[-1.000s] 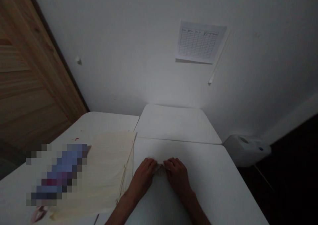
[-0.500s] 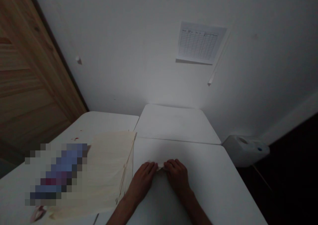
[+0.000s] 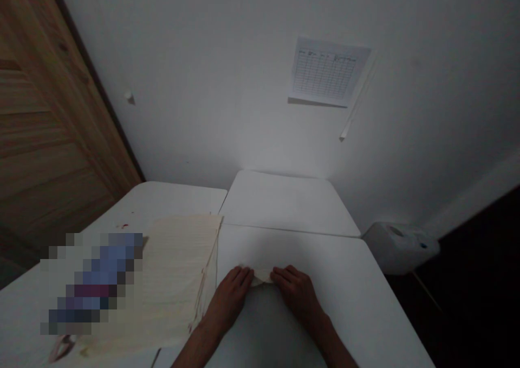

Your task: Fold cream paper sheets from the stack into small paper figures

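My left hand (image 3: 229,297) and my right hand (image 3: 298,292) lie side by side on the white table (image 3: 357,303), fingers stretched forward and flat. Between and under the fingertips sits a small pale folded cloth (image 3: 260,275), which both hands press down on. Only its far edge shows between the hands. To the left lies a larger cream cloth (image 3: 170,276) spread flat, with loose threads along its right edge.
A pixelated patch (image 3: 93,284) covers something on the cream cloth's left side. Another white table (image 3: 284,202) butts against the far edge, by the wall. A wooden door (image 3: 44,140) stands at left. A white device (image 3: 400,243) sits low at right. A printed sheet (image 3: 327,72) hangs on the wall.
Both hands slid slightly toward me and moved a little apart, flattening on the small cloth, which now lies lower and smoother than the bunched shape a second ago.
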The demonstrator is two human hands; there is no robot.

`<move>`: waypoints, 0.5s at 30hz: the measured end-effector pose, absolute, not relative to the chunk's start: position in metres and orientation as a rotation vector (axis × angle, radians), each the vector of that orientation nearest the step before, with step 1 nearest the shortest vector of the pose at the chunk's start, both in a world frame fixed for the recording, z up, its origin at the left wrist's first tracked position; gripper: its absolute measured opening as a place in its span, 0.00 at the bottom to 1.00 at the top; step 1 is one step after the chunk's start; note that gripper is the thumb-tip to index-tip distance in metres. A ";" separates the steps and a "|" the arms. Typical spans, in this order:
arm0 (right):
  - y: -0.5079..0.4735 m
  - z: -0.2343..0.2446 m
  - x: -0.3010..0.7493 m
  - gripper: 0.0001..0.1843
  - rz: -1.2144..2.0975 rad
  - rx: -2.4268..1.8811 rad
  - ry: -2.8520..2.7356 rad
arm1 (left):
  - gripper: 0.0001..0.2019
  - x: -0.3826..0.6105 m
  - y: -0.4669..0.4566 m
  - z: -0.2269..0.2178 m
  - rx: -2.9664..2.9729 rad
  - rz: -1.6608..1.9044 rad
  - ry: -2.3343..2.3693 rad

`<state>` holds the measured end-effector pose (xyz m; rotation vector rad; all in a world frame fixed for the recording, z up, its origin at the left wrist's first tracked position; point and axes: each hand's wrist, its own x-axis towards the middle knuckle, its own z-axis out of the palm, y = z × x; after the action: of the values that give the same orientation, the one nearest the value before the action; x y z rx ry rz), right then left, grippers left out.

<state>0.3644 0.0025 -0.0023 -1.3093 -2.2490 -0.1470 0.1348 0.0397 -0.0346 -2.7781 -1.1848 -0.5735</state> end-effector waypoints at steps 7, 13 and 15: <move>0.005 -0.002 0.360 0.14 -0.142 -1.326 -2.198 | 0.20 0.147 0.040 -0.016 -2.706 -0.473 -1.478; 0.005 -0.002 0.359 0.13 -0.120 -1.376 -2.181 | 0.16 0.154 0.040 0.002 -2.711 -0.399 -1.589; 0.004 0.000 0.359 0.13 -0.111 -1.387 -2.163 | 0.16 0.154 0.040 0.004 -2.713 -0.391 -1.599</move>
<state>0.3588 0.0040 -0.0005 -1.3873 -2.1627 -0.1109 0.1545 0.0404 0.0036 -2.7132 -1.5986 -0.3908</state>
